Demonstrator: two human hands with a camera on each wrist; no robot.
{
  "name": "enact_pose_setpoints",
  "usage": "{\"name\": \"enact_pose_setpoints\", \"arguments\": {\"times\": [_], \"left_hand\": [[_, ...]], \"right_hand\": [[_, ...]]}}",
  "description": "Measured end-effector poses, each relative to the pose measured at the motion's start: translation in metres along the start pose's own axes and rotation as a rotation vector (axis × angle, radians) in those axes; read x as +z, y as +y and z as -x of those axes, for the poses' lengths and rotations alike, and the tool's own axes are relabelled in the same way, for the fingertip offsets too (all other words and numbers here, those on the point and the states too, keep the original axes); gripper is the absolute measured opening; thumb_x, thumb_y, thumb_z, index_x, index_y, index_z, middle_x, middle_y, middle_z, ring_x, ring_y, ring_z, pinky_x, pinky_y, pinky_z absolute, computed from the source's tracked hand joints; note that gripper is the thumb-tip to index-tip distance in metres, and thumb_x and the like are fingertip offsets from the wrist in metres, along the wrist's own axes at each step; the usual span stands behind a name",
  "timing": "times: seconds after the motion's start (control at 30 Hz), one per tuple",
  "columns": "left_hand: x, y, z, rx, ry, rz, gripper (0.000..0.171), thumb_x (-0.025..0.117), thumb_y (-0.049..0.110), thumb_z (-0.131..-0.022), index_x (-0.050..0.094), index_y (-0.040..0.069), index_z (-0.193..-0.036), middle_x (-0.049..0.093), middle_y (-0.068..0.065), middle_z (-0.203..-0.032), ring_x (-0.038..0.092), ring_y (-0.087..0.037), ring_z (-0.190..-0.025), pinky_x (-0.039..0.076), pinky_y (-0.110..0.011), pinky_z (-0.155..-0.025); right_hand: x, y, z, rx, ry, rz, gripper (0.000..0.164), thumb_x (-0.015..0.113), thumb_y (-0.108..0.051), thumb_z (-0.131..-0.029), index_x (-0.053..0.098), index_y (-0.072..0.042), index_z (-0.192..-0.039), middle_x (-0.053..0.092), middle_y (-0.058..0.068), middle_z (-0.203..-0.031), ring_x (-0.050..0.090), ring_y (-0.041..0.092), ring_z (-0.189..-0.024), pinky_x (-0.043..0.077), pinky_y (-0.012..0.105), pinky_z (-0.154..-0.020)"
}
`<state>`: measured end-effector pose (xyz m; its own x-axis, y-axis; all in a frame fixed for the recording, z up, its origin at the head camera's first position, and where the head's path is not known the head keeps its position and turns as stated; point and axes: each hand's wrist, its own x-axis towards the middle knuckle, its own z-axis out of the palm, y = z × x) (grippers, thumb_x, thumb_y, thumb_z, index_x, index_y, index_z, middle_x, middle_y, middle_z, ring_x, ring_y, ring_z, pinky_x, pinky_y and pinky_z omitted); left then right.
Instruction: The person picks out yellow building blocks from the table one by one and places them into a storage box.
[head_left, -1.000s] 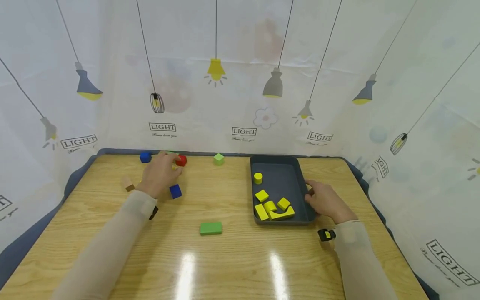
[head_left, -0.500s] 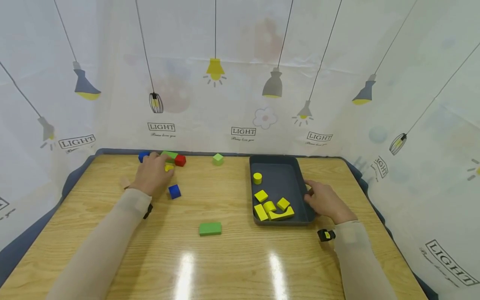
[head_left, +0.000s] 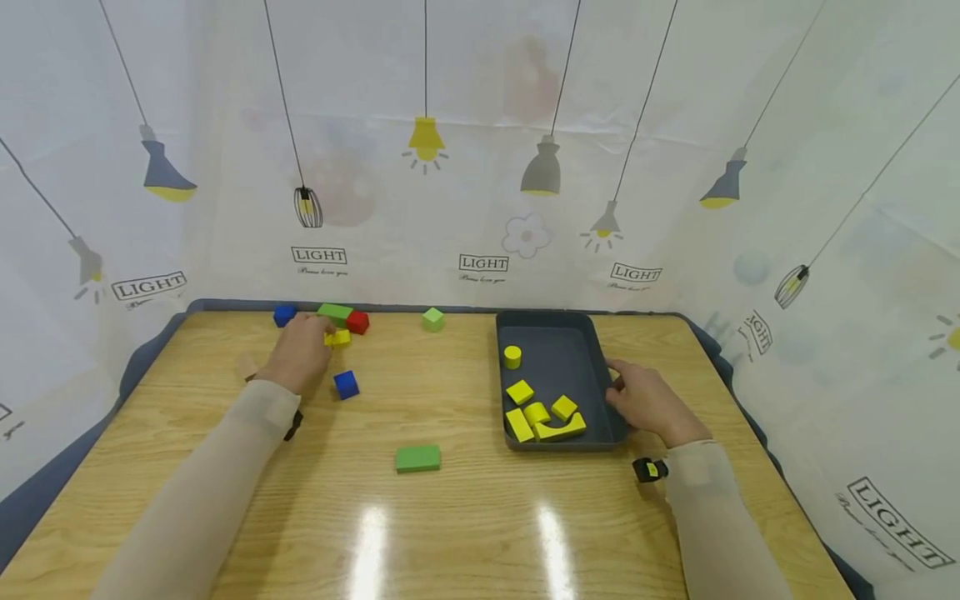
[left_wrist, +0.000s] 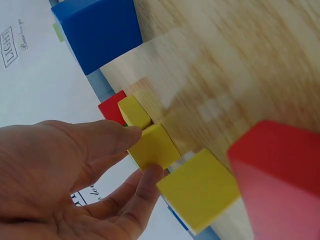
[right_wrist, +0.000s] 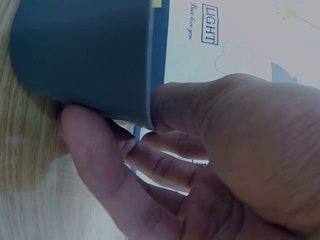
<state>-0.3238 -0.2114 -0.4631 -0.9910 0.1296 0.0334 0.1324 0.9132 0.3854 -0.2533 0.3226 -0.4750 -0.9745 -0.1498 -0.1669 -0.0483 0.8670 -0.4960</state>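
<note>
Two hands are busy at the bench (head_left: 465,542). The left hand (head_left: 295,354) has its thumb and one finger drawn together on a yellow block (left_wrist: 155,147), apparently pinching it; the rest of that hand's fingers are loosely bent. Just beyond the thumb tip sits a second yellow block (left_wrist: 135,111), with a red block (head_left: 357,322) past it. A third yellow block (left_wrist: 200,192) lies just beside the pinching finger, on the far side from the thumb.

The right hand (head_left: 648,404) grips the side of a dark tray (head_left: 558,358), thumb at the rim and a finger low against the outer wall; several yellow pieces (head_left: 520,425) lie inside, left of those fingers.

For a good pick, I would seat thumb and finger squarely on opposing faces, since the thumb seems to bear near an edge, then raise the block straight up so its close neighbours are not nudged. A light, steady right hand should be enough to stop the tray sliding.

Beyond both sets of fingers, the printed cloth (head_left: 480,192) repeats "LIGHT" in boxes, above a script line ending "love you"; its first word I cannot read surely.
</note>
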Motion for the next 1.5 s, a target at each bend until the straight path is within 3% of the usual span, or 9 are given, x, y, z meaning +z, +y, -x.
{"name": "enact_pose_setpoints", "arguments": {"times": [0.23, 0.47, 0.77, 1.07, 1.5], "left_hand": [[0.001, 0.000, 0.000, -0.018, -0.017, 0.020, 0.036, 0.056, -0.008, -0.091, 0.060, -0.008, -0.127, 0.050, -0.029, -0.133, 0.038, -0.048, -0.129, 0.035, -0.061, -0.106], [0.000, 0.003, 0.001, 0.030, 0.037, 0.028, 0.031, 0.059, -0.007, -0.090, 0.064, -0.008, -0.121, 0.056, -0.028, -0.126, 0.043, -0.046, -0.123, 0.038, -0.059, -0.104], [-0.002, 0.007, 0.004, 0.025, 0.043, 0.051, 0.032, 0.060, -0.004, -0.091, 0.062, -0.006, -0.123, 0.054, -0.024, -0.122, 0.047, -0.039, -0.113, 0.046, -0.055, -0.097], [-0.004, 0.019, 0.004, 0.057, 0.090, 0.066, 0.030, 0.061, -0.004, -0.090, 0.064, -0.005, -0.119, 0.055, -0.025, -0.125, 0.047, -0.040, -0.115, 0.046, -0.055, -0.096], [-0.004, 0.036, 0.006, 0.122, 0.149, 0.045, 0.026, 0.065, -0.003, -0.088, 0.067, -0.002, -0.114, 0.058, -0.022, -0.116, 0.051, -0.038, -0.107, 0.048, -0.053, -0.091]], "right_hand": [[0.000, -0.001, 0.001, 0.007, -0.007, -0.010, 0.060, 0.057, -0.009, -0.100, 0.033, -0.006, -0.155, 0.063, 0.021, -0.118, 0.065, 0.021, -0.075, 0.055, 0.032, -0.054], [-0.001, 0.000, 0.003, -0.009, -0.014, -0.042, 0.061, 0.055, -0.007, -0.101, 0.030, -0.005, -0.157, 0.061, 0.025, -0.120, 0.065, 0.021, -0.066, 0.054, 0.032, -0.048], [0.000, 0.000, 0.001, -0.008, -0.017, -0.038, 0.060, 0.055, -0.008, -0.101, 0.031, -0.005, -0.156, 0.062, 0.024, -0.119, 0.065, 0.021, -0.066, 0.054, 0.032, -0.049], [-0.001, -0.001, 0.002, 0.004, -0.017, -0.037, 0.059, 0.055, -0.009, -0.101, 0.032, -0.004, -0.155, 0.061, 0.024, -0.120, 0.066, 0.021, -0.071, 0.055, 0.032, -0.051], [-0.002, -0.003, 0.002, -0.002, -0.013, -0.021, 0.059, 0.056, -0.007, -0.100, 0.033, -0.002, -0.154, 0.062, 0.024, -0.119, 0.066, 0.021, -0.072, 0.055, 0.032, -0.051]]}}
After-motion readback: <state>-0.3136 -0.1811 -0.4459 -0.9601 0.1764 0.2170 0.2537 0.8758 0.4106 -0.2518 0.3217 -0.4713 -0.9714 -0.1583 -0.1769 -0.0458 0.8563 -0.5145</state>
